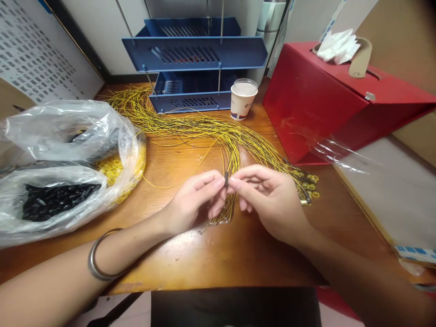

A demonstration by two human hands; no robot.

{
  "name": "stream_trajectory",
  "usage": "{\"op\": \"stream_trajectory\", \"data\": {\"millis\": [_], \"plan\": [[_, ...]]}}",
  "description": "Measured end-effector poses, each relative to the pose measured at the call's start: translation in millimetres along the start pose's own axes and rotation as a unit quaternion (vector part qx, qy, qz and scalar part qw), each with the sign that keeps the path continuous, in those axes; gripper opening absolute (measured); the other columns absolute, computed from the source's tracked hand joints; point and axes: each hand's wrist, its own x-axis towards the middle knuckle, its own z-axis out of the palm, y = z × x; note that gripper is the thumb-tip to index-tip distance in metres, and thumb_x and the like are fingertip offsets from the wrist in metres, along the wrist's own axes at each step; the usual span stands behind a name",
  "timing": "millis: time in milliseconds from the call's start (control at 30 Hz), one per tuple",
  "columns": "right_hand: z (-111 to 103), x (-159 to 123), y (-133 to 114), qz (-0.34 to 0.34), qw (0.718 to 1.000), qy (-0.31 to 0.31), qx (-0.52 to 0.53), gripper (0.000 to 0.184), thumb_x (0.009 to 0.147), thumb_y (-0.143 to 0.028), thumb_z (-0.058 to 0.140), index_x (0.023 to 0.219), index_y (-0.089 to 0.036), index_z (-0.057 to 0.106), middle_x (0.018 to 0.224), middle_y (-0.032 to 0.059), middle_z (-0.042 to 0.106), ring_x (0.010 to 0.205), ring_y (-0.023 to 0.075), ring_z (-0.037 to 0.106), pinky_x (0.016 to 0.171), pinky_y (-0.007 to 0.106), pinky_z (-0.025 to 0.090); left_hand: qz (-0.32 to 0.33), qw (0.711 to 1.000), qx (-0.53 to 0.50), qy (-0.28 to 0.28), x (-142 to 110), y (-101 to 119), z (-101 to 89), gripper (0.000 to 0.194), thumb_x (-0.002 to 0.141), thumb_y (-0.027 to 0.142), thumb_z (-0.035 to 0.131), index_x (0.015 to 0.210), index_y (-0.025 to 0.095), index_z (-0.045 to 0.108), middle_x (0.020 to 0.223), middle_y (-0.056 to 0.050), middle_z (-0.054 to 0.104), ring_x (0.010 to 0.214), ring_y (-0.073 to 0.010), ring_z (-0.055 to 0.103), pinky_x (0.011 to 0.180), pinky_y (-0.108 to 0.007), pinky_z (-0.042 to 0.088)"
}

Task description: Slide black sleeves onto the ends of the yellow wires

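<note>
Clock face: centred on the meeting fingertips, with twelve pointing away from the wearer
Table: glossy brown wood [170, 268], spreading beneath the whole scene
Red box: a large slant-sided box [320, 100] at two o'clock; white tissue [339, 45] pokes from its top
Plastic bags: clear, crinkled bags [51, 120] at nine o'clock, open; small black pieces [57, 200] fill the nearer part, and yellow rings [111, 170] lie behind them
Blue rack: tiered and slotted [194, 54], between eleven and twelve o'clock
Wires: a loose yellow-and-dark bundle [194, 125], sweeping from ten o'clock across twelve to three; a branch runs down behind the fingers, its metal-tipped ends [221, 221] at six
Left hand: reaches in from eight o'clock [190, 200]; thumb and finger are closed in a pinch on the black sleeve, from its nine o'clock side
Right hand: reaches in from four o'clock [272, 200]; thumb and finger are also pinched at the sleeve, from its three o'clock side
Paper cup: white [242, 102], just past twelve o'clock
Black sleeve: tiny and slim [226, 176], at the dial's centre between both sets of fingertips; its long axis runs roughly twelve to six, across the line joining the hands; neither hand is clearly nearer
</note>
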Motion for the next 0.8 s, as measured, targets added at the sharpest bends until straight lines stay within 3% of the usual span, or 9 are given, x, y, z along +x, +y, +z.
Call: {"op": "stream_trajectory", "data": {"millis": [267, 467, 800], "plan": [[2, 0, 2, -0.015, 0.998, -0.045, 0.042, 0.008, 0.075, -0.014, 0.075, 0.078, -0.014, 0.068, 0.064, -0.0013, 0.07, 0.047, 0.0034, 0.058, 0.044, 0.01, 0.048, -0.053, 0.999, -0.008, -0.007, 3, 2, -3.4, 0.04, 0.094, 0.039, 0.051, 0.063, 0.014, 0.05, 0.048, 0.002, 0.05, 0.042, -0.0075, 0.045, 0.045, -0.021, 0.036], [0, 1, 7, -0.023, 0.999, -0.027, 0.033, 0.009, 0.075, -0.013, 0.075, 0.079, -0.015, 0.067, 0.068, -0.0006, 0.072, 0.046, 0.0035, 0.058, 0.043, 0.011, 0.048, 0.0, 0.996, 0.073, 0.048, 0, -1, -0.9, 0.041, 0.096, 0.041, 0.049, 0.064, 0.014, 0.051, 0.05, 0.003, 0.051, 0.045, -0.0067, 0.046, 0.048, -0.02, 0.036], [-4, -5, 15, -0.111, 0.989, -0.014, -0.097, 0.003, 0.082, -0.019, 0.068, 0.082, -0.016, 0.068, 0.072, 0.0037, 0.072, 0.049, 0.0085, 0.059, 0.042, 0.019, 0.043, 0.07, 0.979, 0.185, 0.055, -4, -7, -1.3, 0.042, 0.099, 0.039, 0.044, 0.065, 0.015, 0.05, 0.054, 0.004, 0.051, 0.049, -0.0052, 0.046, 0.052, -0.019, 0.039]]}}
